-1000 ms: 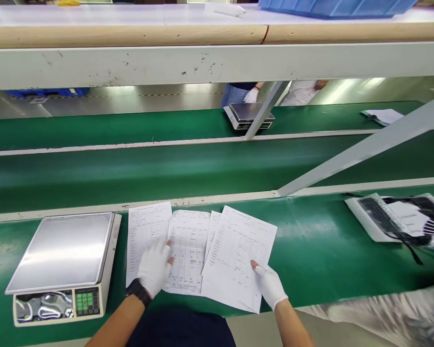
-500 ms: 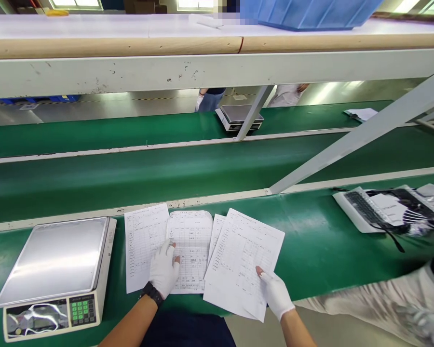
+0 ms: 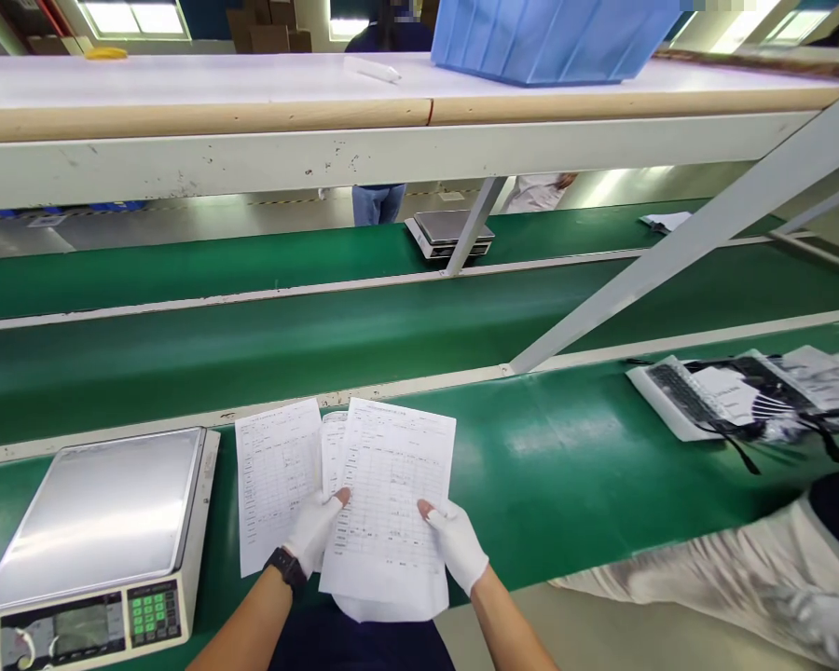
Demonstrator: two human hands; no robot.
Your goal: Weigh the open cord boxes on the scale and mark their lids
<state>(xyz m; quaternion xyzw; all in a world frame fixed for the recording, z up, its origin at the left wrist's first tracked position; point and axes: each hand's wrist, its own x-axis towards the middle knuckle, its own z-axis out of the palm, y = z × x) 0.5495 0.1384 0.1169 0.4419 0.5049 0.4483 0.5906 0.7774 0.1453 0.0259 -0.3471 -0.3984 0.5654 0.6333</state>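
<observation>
Several printed form sheets (image 3: 395,494) are in front of me, held between my hands with their lower ends near the bench's front edge. My left hand (image 3: 313,531), in a white glove with bare thumb tip, pinches their left edge. On the right edge, my right hand (image 3: 458,545), gloved the same way, grips with the thumb on top and the fingers hidden beneath. Another printed sheet (image 3: 272,499) lies to the left, next to my left hand. A further form (image 3: 333,447) shows partly from behind the held sheets.
A weighing scale (image 3: 98,513) stands at the left on the green bench (image 3: 531,466). Bagged parts with black cables (image 3: 748,401) lie at the right, near a person's trouser leg (image 3: 699,568). A slanted post (image 3: 629,280) and a shelf with a blue bin (image 3: 545,42) rise ahead.
My right hand has brought its sheets leftward over the middle form. My left hand's thumb has come onto their left edge. The view has shifted slightly.
</observation>
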